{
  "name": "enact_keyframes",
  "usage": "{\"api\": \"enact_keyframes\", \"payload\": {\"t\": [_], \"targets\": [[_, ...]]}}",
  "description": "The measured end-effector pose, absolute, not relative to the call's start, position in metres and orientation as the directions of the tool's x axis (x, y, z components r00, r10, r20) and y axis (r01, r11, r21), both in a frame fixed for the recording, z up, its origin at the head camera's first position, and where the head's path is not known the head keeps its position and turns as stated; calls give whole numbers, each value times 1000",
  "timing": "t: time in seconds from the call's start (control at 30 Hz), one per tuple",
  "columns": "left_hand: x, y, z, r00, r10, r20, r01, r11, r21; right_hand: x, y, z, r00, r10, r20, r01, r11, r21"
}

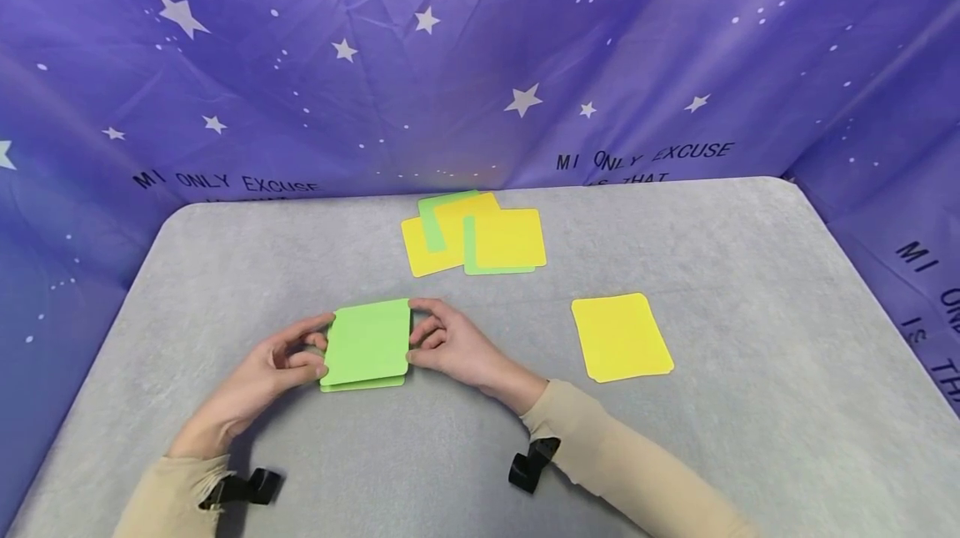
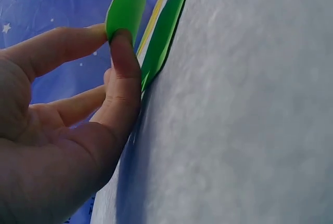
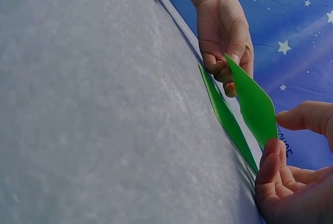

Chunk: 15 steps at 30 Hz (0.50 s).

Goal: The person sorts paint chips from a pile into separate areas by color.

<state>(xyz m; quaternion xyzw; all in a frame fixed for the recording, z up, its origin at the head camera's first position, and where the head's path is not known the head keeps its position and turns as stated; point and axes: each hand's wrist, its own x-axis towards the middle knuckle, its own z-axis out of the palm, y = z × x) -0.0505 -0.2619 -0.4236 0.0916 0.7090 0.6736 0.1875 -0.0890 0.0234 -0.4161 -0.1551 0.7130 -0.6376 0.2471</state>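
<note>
Both hands hold one square green card [image 1: 369, 339] by its opposite side edges. The left hand [image 1: 258, 367] has its thumb and a finger at the left corners. On the opposite side, the right hand [image 1: 468, 352] has its fingertips at the right corners, its other fingers curled in between. Both wrist views show the held card tilted and raised over a second green card [image 3: 227, 117]. That lower card lies on the grey table, and a strip of it shows below the held card's near edge in the head view.
To the right lies a yellow stack of cards [image 1: 622, 338], its edges slightly uneven. Farther back, several yellow and green cards [image 1: 512, 236] overlap near the far edge of the grey table [image 1: 750, 438]. A purple star-patterned cloth [image 1: 480, 62] hangs behind the table.
</note>
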Motion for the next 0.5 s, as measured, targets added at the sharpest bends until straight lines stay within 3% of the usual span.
{"api": "enact_keyframes", "payload": {"t": [0.17, 0.33, 0.5], "targets": [[-50, -266, -418, -917, 358, -174, -116, 176, 978, -89, 24, -418, -828, -541, -144, 91, 123, -988], [-48, -272, -409, -949, 255, -187, -108, 296, 949, -91, 29, -420, -828, -545, -134, 87, 111, -990], [-47, -275, -406, -955, 242, -171, -88, 319, 944, -93, 38, -419, -830, -546, -113, 79, 87, -993]]}}
